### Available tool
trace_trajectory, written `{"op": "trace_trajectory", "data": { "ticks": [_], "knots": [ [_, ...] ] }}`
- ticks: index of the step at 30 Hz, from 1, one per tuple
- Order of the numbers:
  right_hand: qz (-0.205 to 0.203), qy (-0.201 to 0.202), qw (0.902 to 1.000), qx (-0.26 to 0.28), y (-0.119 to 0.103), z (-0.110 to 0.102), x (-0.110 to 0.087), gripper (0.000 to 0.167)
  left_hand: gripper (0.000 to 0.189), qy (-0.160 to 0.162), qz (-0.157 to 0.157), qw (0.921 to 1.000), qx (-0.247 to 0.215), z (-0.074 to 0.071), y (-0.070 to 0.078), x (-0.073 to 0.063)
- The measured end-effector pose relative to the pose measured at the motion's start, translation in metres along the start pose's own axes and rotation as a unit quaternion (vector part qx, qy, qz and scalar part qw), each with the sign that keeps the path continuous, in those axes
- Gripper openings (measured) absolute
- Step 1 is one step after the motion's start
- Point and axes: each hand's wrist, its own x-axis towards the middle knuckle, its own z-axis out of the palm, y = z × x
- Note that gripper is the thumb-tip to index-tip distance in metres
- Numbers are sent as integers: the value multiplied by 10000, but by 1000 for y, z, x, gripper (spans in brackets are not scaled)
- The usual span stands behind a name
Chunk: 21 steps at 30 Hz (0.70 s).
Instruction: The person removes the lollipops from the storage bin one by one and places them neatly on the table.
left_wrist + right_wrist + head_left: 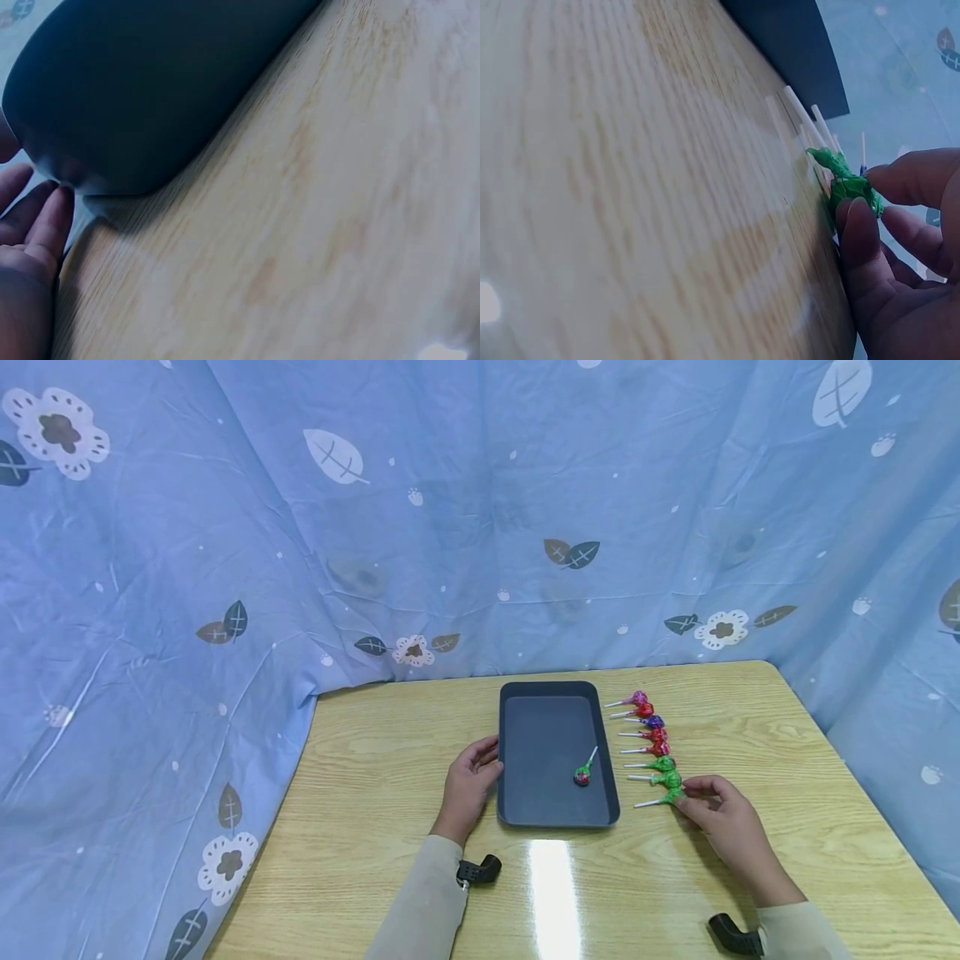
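A dark grey tray (551, 727) lies on the table, with one green-and-red lollipop (582, 776) inside, its stick pointing up and right. My left hand (470, 785) is at the tray's left side; in the left wrist view its fingertips (61, 196) touch the outer wall. To the right of the tray, a column of wrapped lollipops (657, 735) has white sticks pointing left. At the column's near end, my right hand (723, 818) pinches the nearest green lollipop (853, 193) by its wrapped head between thumb and index finger. Two other green lollipops lie just beyond it.
A light wooden table (390, 743) carries everything. Behind it and along both sides hangs a blue curtain (480, 527) with leaf and flower prints. Both wrists wear black bands, the left one (480, 869) near the tray's front. A bright reflection shows on the wood before the tray.
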Motion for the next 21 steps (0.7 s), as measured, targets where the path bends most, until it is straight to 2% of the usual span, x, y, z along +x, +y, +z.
{"op": "trace_trajectory", "data": {
  "ticks": [10, 21],
  "knots": [
    [41, -9, 9999, 128, -2, 1, -2, 46, 46, 1, -48, 9999, -88, 0, 3, -1],
    [42, 45, 9998, 194, -7, -3, -2, 47, 47, -37, 47, 9999, -160, -1, 1, 0]
  ]
}}
